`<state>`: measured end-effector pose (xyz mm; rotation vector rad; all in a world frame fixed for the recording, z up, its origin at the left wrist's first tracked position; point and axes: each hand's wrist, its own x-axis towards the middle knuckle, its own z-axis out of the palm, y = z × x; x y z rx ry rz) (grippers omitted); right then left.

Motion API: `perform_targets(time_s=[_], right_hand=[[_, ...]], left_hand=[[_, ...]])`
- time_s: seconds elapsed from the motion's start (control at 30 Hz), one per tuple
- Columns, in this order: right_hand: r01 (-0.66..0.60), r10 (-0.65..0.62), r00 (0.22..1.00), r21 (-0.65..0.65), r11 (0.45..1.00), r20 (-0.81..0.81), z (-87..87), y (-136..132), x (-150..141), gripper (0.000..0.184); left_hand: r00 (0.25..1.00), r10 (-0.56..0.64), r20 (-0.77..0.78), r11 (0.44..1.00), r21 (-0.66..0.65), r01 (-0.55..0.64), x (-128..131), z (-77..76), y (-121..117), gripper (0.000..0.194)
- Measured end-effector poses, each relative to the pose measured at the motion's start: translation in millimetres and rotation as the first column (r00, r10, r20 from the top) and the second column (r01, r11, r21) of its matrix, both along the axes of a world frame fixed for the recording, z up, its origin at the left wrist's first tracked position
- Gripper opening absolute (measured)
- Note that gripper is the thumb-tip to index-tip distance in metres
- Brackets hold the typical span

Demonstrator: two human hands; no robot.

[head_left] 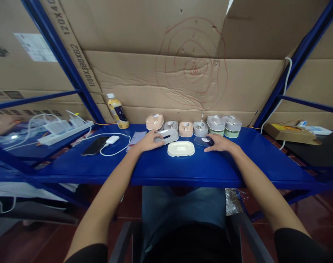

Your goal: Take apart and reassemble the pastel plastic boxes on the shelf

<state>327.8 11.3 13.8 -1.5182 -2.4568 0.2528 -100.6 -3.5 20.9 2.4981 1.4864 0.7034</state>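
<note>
My left hand (150, 141) grips the left end of a grey oval cover with a slot (170, 136), thumb and fingers on either side of it. My right hand (219, 142) is closed around the right end of a clear plastic lid (201, 141), low over the blue table. Between my hands a cream oval tray (181, 149) lies on the table. Just behind stand small lidded boxes: a peach one (186, 128), a grey one (200, 128) and several more. Some are stacked in pairs, such as the grey box (216, 122) over a green one.
A yellow drink bottle (118, 112) stands at the back left. A black phone (94, 146) lies with a white charger (112, 140) and cable. Blue frame posts flank the table (183, 171). Another person's hand (3, 126) shows far left; an open carton (291, 134) is at right.
</note>
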Motion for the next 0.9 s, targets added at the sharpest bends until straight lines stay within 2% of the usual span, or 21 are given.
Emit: perform_targets(time_s=[0.17,0.37,0.57,0.63,0.7,0.77,0.83,0.9], right_hand=[[-0.018,0.018,1.000,0.051,0.999,0.001,0.2,-2.1,-4.9,0.096],[0.002,-0.002,1.000,0.001,1.000,0.011,7.7,-5.2,-6.1,0.094],[-0.015,0.015,1.000,0.020,1.000,-0.015,5.7,-0.7,-1.0,0.094],[0.007,-0.007,1.000,0.038,0.999,-0.023,6.5,-1.1,-1.1,0.095],[0.057,-0.054,0.997,0.064,0.996,-0.048,10.2,-4.9,-3.0,0.097],[0.088,-0.074,0.989,0.112,0.990,-0.126,16.1,-12.3,-8.4,0.099],[0.038,0.006,0.970,0.174,0.984,-0.242,21.8,-21.8,-18.8,0.098],[-0.091,0.163,0.935,0.230,0.969,-0.316,25.5,-31.3,-34.1,0.096]], left_hand=[[0.997,-0.061,0.039,0.998,-0.033,0.062,3.2,1.1,-0.3,0.041],[0.963,-0.259,0.078,0.964,0.080,0.253,34.6,0.3,-19.5,0.041],[0.945,-0.328,0.018,0.945,0.003,0.328,59.1,-5.0,-36.1,0.042],[0.945,-0.327,0.028,0.945,0.001,0.327,59.6,-6.6,-34.7,0.054],[0.952,-0.298,0.065,0.954,0.001,0.299,58.8,-7.5,-31.6,0.076],[0.958,-0.261,0.118,0.964,-0.011,0.264,58.5,-8.4,-28.3,0.092],[0.956,-0.241,0.169,0.968,-0.030,0.249,59.6,-9.9,-25.8,0.096],[0.946,-0.247,0.211,0.965,-0.040,0.261,62.2,-12.8,-24.2,0.098]])
